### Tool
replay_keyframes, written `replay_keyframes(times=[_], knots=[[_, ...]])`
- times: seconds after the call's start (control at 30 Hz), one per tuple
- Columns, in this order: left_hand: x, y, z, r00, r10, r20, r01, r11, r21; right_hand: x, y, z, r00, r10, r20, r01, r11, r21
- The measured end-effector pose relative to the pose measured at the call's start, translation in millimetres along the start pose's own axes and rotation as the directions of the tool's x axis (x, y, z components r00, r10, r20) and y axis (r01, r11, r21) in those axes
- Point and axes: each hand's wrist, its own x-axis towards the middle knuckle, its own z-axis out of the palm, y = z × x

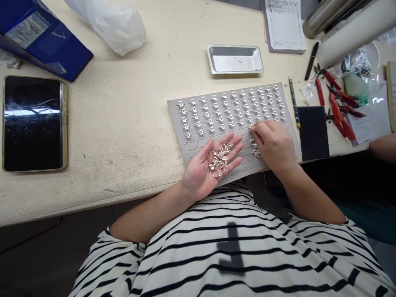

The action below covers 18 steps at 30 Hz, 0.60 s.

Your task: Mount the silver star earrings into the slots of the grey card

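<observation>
My left hand is palm up with its fingers extended, holding a small heap of silver rings. Its back is over the lower part of a grey slotted display board. Rows of silver rings with small flower-like tops stand in the board's upper slots. My right hand pinches thumb and forefinger together at the board, by the lowest filled row. A ring top shows at those fingertips, its band hidden. Beside that hand, a loose pile of rings lies on the board, partly covered by the hand.
A shallow metal tray sits behind the board. On the right are a pen, a black pad, red-handled pliers and a paper pad. A tablet and blue box occupy the left. Another person's arm shows at right.
</observation>
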Motion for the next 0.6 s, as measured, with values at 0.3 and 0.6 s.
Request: replay_keyframes(times=[0.3, 0.6], knots=[[2.7, -2.7, -5.3, 0.997, 0.019, 0.072, -0.017, 1.0, -0.022, -1.2, -45.2, -30.5, 0.996, -0.086, -0.006, 0.08, 0.902, 0.424], [1.3, -5.9, -5.8, 0.997, 0.071, 0.025, -0.073, 0.991, 0.116, 4.3, -49.4, -24.4, 0.998, 0.056, 0.014, -0.052, 0.752, 0.657]])
